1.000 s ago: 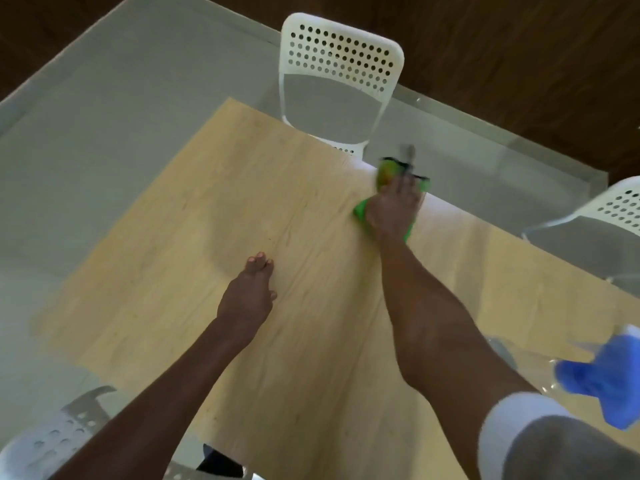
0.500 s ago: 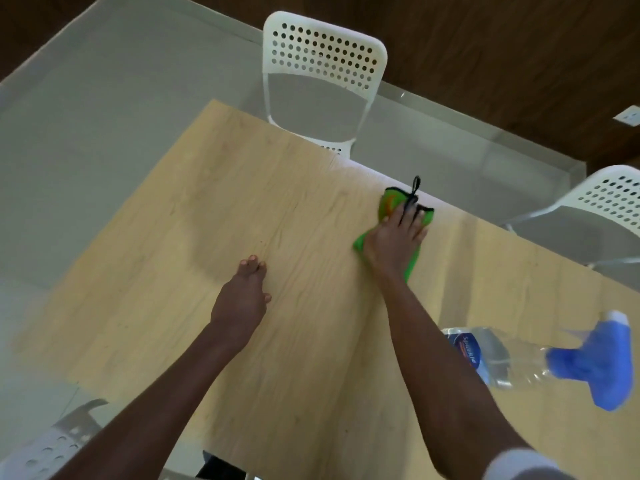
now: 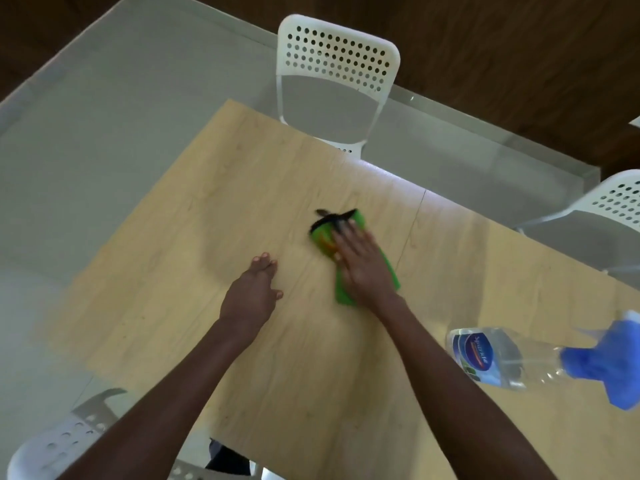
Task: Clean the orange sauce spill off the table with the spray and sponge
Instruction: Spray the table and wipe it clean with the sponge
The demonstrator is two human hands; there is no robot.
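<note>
A green sponge [image 3: 389, 268] with a black strap and an orange smear lies flat on the light wooden table [image 3: 207, 220], near its middle. My right hand [image 3: 360, 263] presses down on the sponge with straight fingers spread over it. My left hand [image 3: 251, 294] rests flat on the table just left of the sponge, fingers together. A clear spray bottle [image 3: 502, 358] with a blue trigger head lies on its side at the right. No orange sauce shows on the bare wood around the sponge.
A white perforated chair [image 3: 337, 64] stands at the table's far edge, another white chair [image 3: 609, 209] at the right, and a third chair [image 3: 65, 441] at the near left. Grey floor surrounds the table, with dark wood beyond.
My right hand has slid the sponge from the table's far edge back toward me and to the left, into the middle. My left hand has stayed flat in place.
</note>
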